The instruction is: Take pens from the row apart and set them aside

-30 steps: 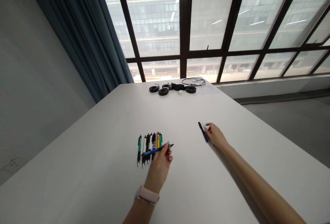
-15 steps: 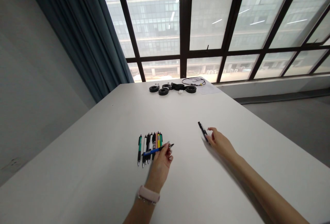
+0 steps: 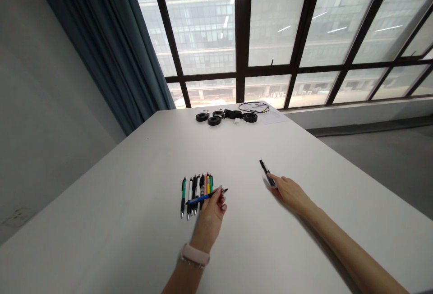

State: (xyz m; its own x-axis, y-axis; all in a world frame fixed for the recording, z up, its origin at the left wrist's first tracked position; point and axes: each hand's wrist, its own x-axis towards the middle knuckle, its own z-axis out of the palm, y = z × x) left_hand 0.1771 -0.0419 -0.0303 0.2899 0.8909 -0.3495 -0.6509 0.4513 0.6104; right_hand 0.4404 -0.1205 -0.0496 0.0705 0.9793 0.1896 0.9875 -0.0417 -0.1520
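Left hand (image 3: pixel 214 208): pinches the blue pen (image 3: pixel 200 199) near one end — likely leaving its barrel free above the pen row (image 3: pixel 194 188).
Right hand (image 3: pixel 287 191): fingers on the dark pen (image 3: pixel 264 167), right of the row — steadying or gripping, cannot tell.

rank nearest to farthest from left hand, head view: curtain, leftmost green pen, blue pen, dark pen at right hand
1. Blue pen, in the left hand
2. Leftmost green pen, row's left end
3. Dark pen, right side
4. Curtain, far left
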